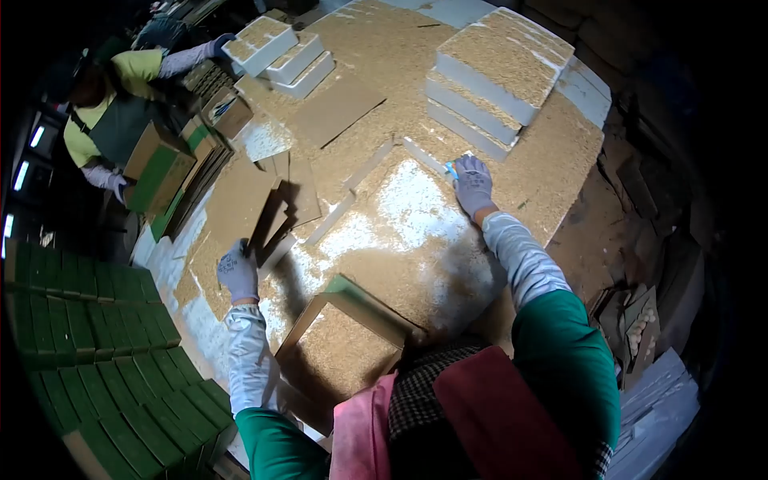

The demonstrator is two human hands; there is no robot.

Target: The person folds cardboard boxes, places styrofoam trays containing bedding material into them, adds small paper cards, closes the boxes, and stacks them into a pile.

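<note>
My left hand (238, 274), in a grey glove, is closed on the near edge of a folded brown cardboard piece (268, 220). My right hand (474, 184), gloved too, is closed around a small blue-and-white object (452, 170), whose kind I cannot make out. That object is at the end of a thin pale strip (422, 154) lying on the shavings. Nearest my body, between my arms, stands an open cardboard box (298, 326) with a green side, filled with wood shavings (344, 352). Flat cardboard sheets (236, 196) lie beyond my left hand.
Shavings-topped white trays are stacked at the back right (488, 100) and back left (300, 76). A co-worker (112, 112) at the left touches a tray and a green-sided box (160, 172). Rows of green boxes (104, 344) fill the lower left. Cardboard scraps (632, 320) lie right.
</note>
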